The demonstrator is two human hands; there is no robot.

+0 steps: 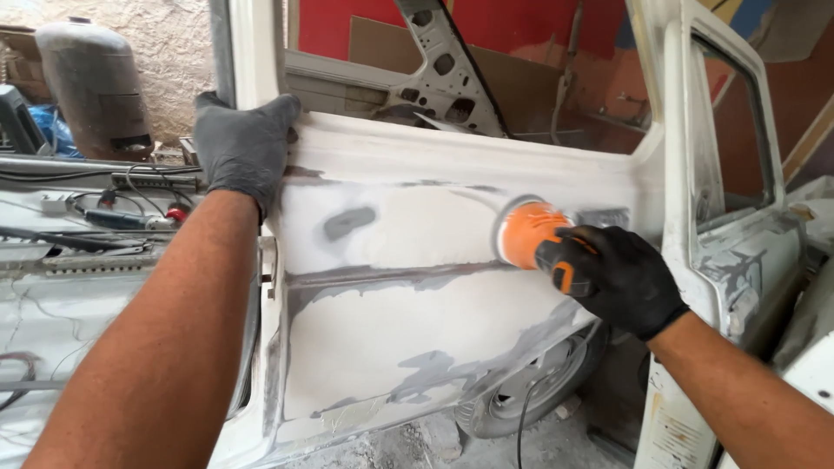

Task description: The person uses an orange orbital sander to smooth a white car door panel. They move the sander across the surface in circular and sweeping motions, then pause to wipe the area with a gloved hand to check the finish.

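the round orange and black handheld power sander (528, 233) sits with its disc flat against the white, filler-patched car door panel (408, 287), in the upper right part of the panel, just below the window sill line and above the horizontal grey crease. the right hand (621, 278), in a black glove, is wrapped around the black rear body of the sander, fingers curled closed on it from the right side; the bare forearm runs down to the lower right corner of the view. a thin dark cord (525, 417) hangs below the sander toward the floor.

the left hand (241, 148), in a grey glove, lies well apart from the sander at the upper left corner of the panel. its fingers are spread and folded over the front edge of the door beside the white window pillar (257, 52), gripping the edge.

below the panel, a dusty steel wheel (530, 382) shows in the wheel arch. to the right stands a second white door (725, 191), open. at far left a grey metal cylinder tank (94, 82) stands by a rough wall, with loose wiring (122, 217) lying below it.
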